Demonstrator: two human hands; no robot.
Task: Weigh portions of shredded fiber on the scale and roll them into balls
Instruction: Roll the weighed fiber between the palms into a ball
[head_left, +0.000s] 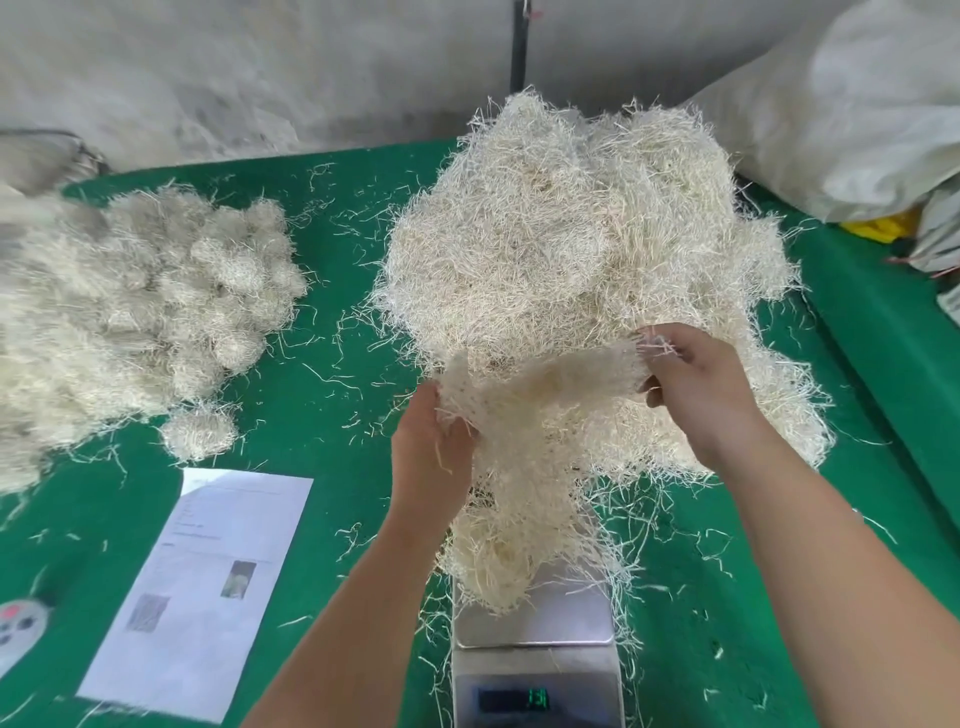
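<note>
Stretching a tuft of shredded fiber (540, 384) between 2 bare hands, a person works just right of the frame's centre, above a green table (337, 312). The left hand (431, 447) sits lower and to the left, its fingers curled up into the tuft's left end. The right hand (696, 384) sits higher and to the right, thumb and fingers pinching the tuft's right end. The tuft's long axis runs from lower left to upper right, hand to hand, and the strands between look thin and drawn out.

Directly below the hands, toward the bottom edge, a silver scale (535, 654) holds a small heap of fiber (498, 561) on its platform; its lit display is too blurred to read. Behind the hands, filling the upper centre, rises the large loose pile (571, 234) that the tuft merges with along its upper edge.

The tuft appears still joined to that pile, so the coming move likely means pulling down and toward the bottom of the frame. The left hand is nearer the scale.

At far left lie finished balls (197, 431) in a heap, with a printed sheet (208, 587) below them.
</note>
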